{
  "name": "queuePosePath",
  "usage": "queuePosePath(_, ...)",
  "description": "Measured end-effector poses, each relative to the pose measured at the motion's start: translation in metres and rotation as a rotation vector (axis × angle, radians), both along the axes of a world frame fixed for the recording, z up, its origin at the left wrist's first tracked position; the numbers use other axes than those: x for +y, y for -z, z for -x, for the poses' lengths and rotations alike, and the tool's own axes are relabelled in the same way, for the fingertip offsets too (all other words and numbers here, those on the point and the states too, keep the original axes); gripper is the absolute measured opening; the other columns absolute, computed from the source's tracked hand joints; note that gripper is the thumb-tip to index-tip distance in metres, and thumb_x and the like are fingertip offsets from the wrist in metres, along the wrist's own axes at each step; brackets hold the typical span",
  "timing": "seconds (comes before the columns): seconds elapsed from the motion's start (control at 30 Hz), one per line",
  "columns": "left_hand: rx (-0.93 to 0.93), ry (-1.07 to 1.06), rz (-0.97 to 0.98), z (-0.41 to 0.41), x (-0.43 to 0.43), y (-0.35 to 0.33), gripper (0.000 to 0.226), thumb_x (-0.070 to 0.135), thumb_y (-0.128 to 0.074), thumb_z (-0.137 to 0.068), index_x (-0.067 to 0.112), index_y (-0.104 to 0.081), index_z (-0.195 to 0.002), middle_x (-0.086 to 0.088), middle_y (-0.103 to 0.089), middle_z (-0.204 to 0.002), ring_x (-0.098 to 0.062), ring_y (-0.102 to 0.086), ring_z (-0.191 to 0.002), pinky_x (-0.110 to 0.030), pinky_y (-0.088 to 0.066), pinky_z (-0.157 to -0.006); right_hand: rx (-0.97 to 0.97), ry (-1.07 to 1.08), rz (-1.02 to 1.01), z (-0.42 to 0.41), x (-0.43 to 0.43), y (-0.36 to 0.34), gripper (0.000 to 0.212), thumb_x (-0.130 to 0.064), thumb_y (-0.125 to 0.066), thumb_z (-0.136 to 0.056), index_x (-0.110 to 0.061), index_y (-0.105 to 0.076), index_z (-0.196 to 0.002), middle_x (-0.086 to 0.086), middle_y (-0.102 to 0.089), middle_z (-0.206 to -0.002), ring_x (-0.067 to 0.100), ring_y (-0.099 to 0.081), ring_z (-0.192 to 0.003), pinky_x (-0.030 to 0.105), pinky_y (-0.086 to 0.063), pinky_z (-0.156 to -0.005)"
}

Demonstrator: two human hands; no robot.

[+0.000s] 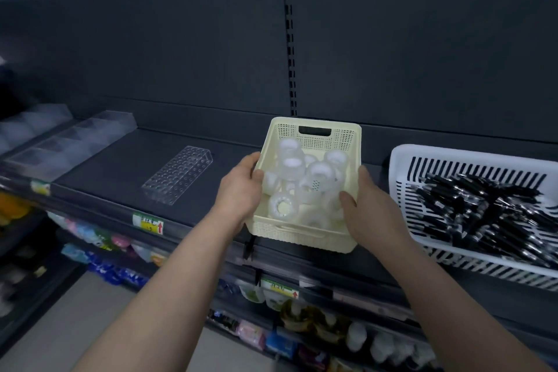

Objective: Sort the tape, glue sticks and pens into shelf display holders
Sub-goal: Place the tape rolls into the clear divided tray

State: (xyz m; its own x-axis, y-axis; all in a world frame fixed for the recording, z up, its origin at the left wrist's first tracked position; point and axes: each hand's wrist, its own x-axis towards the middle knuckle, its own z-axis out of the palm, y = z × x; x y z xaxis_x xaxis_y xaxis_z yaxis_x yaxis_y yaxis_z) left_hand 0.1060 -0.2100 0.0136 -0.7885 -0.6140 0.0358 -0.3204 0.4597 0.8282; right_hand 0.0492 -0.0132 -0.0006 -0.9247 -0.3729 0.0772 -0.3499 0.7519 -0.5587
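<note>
- The left hand [241, 190] grips the left wall of a cream basket [314, 136]; the right hand [370, 211] grips its right wall.
- Clear tape rolls [320, 175] lie heaped inside the basket, which sits at the dark shelf [120, 166] front edge.
- A clear holed holder [178, 175] lies to the left, clear divided bins [75, 139] beyond it.
- Black pens [483, 211] fill a white basket [453, 157] on the right.
</note>
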Motion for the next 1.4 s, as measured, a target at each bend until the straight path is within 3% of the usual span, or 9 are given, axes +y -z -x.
queuePosePath(0.1, 0.017, -0.077, 0.019, -0.024, -0.016, -0.011, 0.041, 0.021, -0.042, -0.098, 0.036, -0.048, -0.135, 0.011, -0.057, -0.112, -0.013, -0.055, -0.098, -0.027, -0.042, -0.081, 0.015, -0.056, 0.018, -0.016, -0.018, -0.022, 0.061, -0.03, -0.04, -0.099, -0.014, -0.012, -0.149, 0.009, -0.056, -0.125, 0.028, -0.056, -0.105, 0.031, -0.038, -0.073)
queuePosePath(0.23, 0.01, -0.178, 0.025, -0.068, -0.052, -0.021, 0.038, 0.023, -0.046, -0.094, 0.038, -0.053, -0.128, 0.006, -0.064, -0.111, -0.021, -0.06, -0.102, -0.04, -0.049, -0.093, 0.034, -0.169, 0.01, -0.045, -0.059, -0.038, 0.059, -0.029, -0.039, -0.099, -0.013, -0.013, -0.149, 0.009, -0.057, -0.12, 0.026, -0.053, -0.099, 0.03, -0.035, -0.071)
queuePosePath(0.3, 0.008, -0.236, 0.026, -0.096, -0.072, -0.025, 0.038, 0.023, -0.047, -0.094, 0.036, -0.053, -0.129, 0.007, -0.062, -0.108, -0.021, -0.059, -0.102, -0.039, -0.049, -0.094, 0.035, -0.218, -0.013, -0.06, -0.088, -0.043, 0.059, -0.03, -0.039, -0.099, -0.012, -0.014, -0.149, 0.011, -0.057, -0.114, 0.026, -0.051, -0.094, 0.031, -0.037, -0.071)
queuePosePath(0.5, 0.064, -0.428, -0.018, -0.199, -0.163, -0.028, 0.037, 0.02, -0.047, -0.094, 0.031, -0.055, -0.128, 0.008, -0.063, -0.108, -0.017, -0.059, -0.1, -0.037, -0.049, -0.093, 0.082, -0.418, -0.015, -0.121, -0.207, -0.05, 0.034, -0.029, -0.042, -0.095, -0.014, -0.039, -0.125, 0.005, -0.061, -0.094, 0.027, -0.057, -0.083, 0.038, -0.049, -0.068)
queuePosePath(0.67, 0.045, -0.57, 0.0, -0.29, -0.258, -0.031, 0.04, 0.023, -0.046, -0.092, 0.032, -0.054, -0.13, 0.006, -0.062, -0.109, -0.02, -0.061, -0.099, -0.042, -0.052, -0.09, 0.061, -0.532, 0.023, -0.193, -0.322, -0.047, 0.026, -0.028, -0.044, -0.095, -0.016, -0.042, -0.118, 0.007, -0.062, -0.102, 0.03, -0.058, -0.091, 0.038, -0.048, -0.075)
queuePosePath(0.87, 0.052, -0.653, -0.006, -0.366, -0.359, -0.037, 0.041, 0.025, -0.046, -0.091, 0.036, -0.053, -0.13, 0.007, -0.063, -0.112, -0.021, -0.062, -0.097, -0.042, -0.054, -0.087, 0.051, -0.608, 0.037, -0.257, -0.438, -0.049, 0.027, -0.028, -0.044, -0.094, -0.016, -0.042, -0.119, 0.007, -0.062, -0.103, 0.031, -0.058, -0.092, 0.036, -0.045, -0.072)
queuePosePath(1.13, 0.027, -0.699, -0.038, -0.393, -0.467, -0.029, 0.039, 0.024, -0.044, -0.095, 0.031, -0.052, -0.132, 0.004, -0.062, -0.112, -0.023, -0.061, -0.098, -0.045, -0.052, -0.09, 0.038, -0.654, 0.048, -0.279, -0.549, -0.035, 0.028, -0.029, -0.043, -0.094, -0.015, -0.043, -0.119, 0.007, -0.06, -0.099, 0.024, -0.049, -0.083, 0.034, -0.039, -0.069)
queuePosePath(1.27, 0.017, -0.67, -0.043, -0.373, -0.531, -0.022, 0.037, 0.022, -0.045, -0.096, 0.028, -0.053, -0.132, 0.004, -0.061, -0.106, -0.022, -0.061, -0.098, -0.043, -0.052, -0.091, 0.016, -0.62, 0.083, -0.261, -0.609, -0.027, 0.032, -0.03, -0.042, -0.094, -0.019, -0.045, -0.123, 0.007, -0.061, -0.105, 0.027, -0.054, -0.092, 0.037, -0.045, -0.075)
queuePosePath(1.4, 0.035, -0.604, -0.017, -0.337, -0.614, -0.019, 0.038, 0.024, -0.046, -0.095, 0.029, -0.053, -0.132, 0.005, -0.063, -0.114, -0.022, -0.061, -0.102, -0.046, -0.051, -0.092, 0.007, -0.573, 0.114, -0.226, -0.688, -0.024, 0.031, -0.03, -0.042, -0.094, -0.022, -0.044, -0.124, 0.006, -0.06, -0.108, 0.024, -0.05, -0.089, 0.033, -0.039, -0.071)
